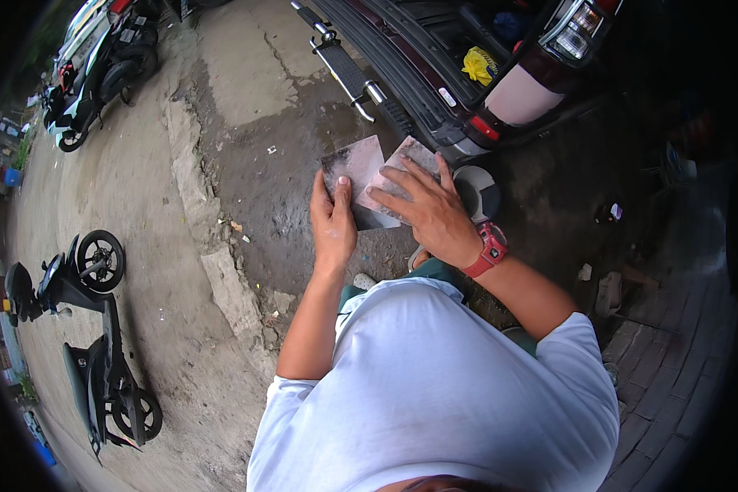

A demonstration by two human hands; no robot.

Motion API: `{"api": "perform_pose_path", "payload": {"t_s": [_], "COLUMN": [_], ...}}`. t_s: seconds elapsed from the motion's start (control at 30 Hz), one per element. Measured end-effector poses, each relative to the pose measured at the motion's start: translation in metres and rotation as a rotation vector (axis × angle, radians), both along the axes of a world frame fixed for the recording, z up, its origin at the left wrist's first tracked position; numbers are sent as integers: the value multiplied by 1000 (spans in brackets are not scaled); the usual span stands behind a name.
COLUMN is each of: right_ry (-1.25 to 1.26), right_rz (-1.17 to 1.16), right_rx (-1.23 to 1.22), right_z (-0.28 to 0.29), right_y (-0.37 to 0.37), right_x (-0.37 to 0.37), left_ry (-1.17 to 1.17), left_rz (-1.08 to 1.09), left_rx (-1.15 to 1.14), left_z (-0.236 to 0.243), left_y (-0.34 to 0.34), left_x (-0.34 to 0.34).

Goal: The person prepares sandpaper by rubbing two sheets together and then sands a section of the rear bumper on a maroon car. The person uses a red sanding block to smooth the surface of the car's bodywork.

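Observation:
Two dust-covered sheets that look like sandpaper overlap in front of me, above the wet ground. My left hand (334, 225) grips the left edge of the dark grey sandpaper sheet (356, 160), its thumb lying on top. The other sandpaper sheet (412, 149), coated with pinkish dust, lies over the first one's right side. My right hand (433, 211) holds this upper sheet, its fingers spread across the surface; its thumb is hidden. A red watch (490, 248) is on my right wrist. Just beyond that hand stands a pale round container (474, 187), partly covered by it.
A dark red pickup truck (459, 123) stands ahead, with a pinkish patch (523, 94) by its tail light and a side step (344, 70). A yellow bag (479, 66) lies in its bed. Motorcycles (107, 344) are parked at left. Broken concrete (231, 287) edges the ground.

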State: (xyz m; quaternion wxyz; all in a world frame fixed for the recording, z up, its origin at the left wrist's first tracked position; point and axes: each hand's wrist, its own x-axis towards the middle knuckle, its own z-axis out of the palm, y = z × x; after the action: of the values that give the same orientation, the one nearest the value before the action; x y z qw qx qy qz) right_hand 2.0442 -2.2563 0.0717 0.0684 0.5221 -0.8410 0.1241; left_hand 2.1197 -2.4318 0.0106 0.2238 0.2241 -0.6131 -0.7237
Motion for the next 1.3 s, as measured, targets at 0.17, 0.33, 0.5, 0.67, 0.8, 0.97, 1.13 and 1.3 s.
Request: {"api": "perform_pose_path", "payload": {"t_s": [0.17, 0.33, 0.5, 0.67, 0.8, 0.97, 1.13, 1.3], "right_ry": [-114, -241, -177, -543, -1529, -1551, -1446, -1772], "right_rz": [86, 317, -30, -79, -89, -74, -260, -66], "right_rx": [195, -271, -146, -384, -819, -407, -710, -814], "right_z": [13, 20, -28, -11, -7, -16, -17, -26], "right_y": [15, 1, 13, -5, -3, 1, 22, 37], "right_x": [7, 25, -18, -12, -7, 2, -44, -55], "left_ry": [287, 182, 212, 83, 183, 254, 128, 87], "left_rz": [246, 94, -56, -85, 71, 203, -106, -367], "left_rx": [299, 451, 514, 649, 589, 326, 591, 712], "left_z": [-27, 0, 3, 6, 8, 2, 21, 18], "left_y": [-17, -13, -6, -3, -12, -14, -26, -15], "left_x": [1, -1, -4, 2, -1, -4, 10, 19]}}
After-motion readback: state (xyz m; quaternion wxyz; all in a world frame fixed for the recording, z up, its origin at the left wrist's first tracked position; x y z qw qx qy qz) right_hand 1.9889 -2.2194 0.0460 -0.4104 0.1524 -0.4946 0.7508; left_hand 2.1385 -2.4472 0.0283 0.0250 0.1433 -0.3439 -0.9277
